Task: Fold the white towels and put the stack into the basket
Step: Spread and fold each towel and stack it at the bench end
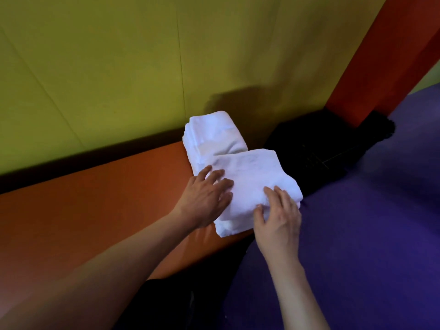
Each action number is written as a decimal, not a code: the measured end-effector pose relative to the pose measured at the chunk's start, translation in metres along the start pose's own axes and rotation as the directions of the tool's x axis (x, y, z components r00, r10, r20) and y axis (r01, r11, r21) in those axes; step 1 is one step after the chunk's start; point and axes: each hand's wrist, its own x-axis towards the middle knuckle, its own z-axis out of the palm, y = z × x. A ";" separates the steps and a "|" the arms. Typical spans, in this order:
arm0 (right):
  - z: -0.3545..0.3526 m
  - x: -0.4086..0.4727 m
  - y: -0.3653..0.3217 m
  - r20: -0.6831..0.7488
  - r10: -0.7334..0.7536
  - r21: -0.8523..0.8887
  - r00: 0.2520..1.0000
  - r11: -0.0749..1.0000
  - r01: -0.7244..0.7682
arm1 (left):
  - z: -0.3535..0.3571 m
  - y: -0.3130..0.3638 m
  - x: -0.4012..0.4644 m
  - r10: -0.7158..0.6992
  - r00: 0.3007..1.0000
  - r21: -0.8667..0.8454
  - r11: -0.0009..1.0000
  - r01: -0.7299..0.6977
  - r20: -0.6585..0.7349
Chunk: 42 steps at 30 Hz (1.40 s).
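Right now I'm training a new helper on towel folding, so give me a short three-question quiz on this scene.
1. True or false: both hands rest flat on the near towel.
2. Where does the far towel stack lie? A) on the purple surface B) on the orange ledge by the yellow wall C) in a basket
3. Fill in: the right hand touches the near towel's ____ edge, the one closest to the person.

Key: 1 true, left hand and right both lie with straight fingers; 2 B, orange ledge; 3 front.
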 end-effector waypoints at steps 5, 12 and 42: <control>-0.005 -0.012 -0.039 -0.002 -0.099 0.091 0.995 0.991 0.099 | -0.020 -0.004 -0.044 0.001 0.997 0.022 1.000 0.001 -0.081; -0.005 -0.060 -0.121 0.079 -0.289 0.201 0.954 0.942 0.269 | -0.063 -0.021 -0.145 -0.138 0.977 0.059 0.987 0.149 -0.163; 0.136 -0.312 -0.478 0.434 -0.827 0.521 0.357 0.554 0.649 | -0.076 -0.255 -0.573 -0.832 0.398 -0.171 0.489 0.855 -0.387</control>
